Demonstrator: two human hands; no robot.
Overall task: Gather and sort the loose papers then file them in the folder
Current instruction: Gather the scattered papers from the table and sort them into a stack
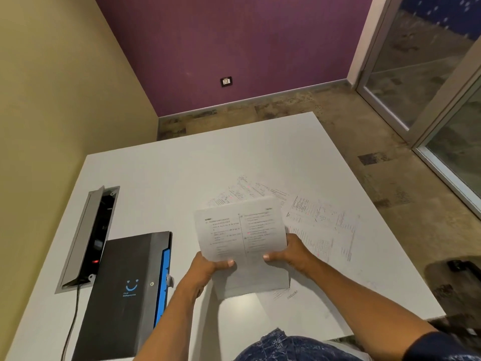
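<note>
I hold a printed sheet up over the middle of the white table. My left hand grips its lower left edge with the thumb on top, and my right hand grips its lower right edge the same way. More loose printed papers lie spread flat on the table behind and to the right of the held sheet. Another sheet lies under my hands near the front. A black folder with a blue spine edge and a smiley logo lies closed at the front left.
An open cable box with a lit red switch is set into the table at the left, and a black cable runs from it toward the front edge. A yellow wall stands close on the left. A dark chair sits at the right.
</note>
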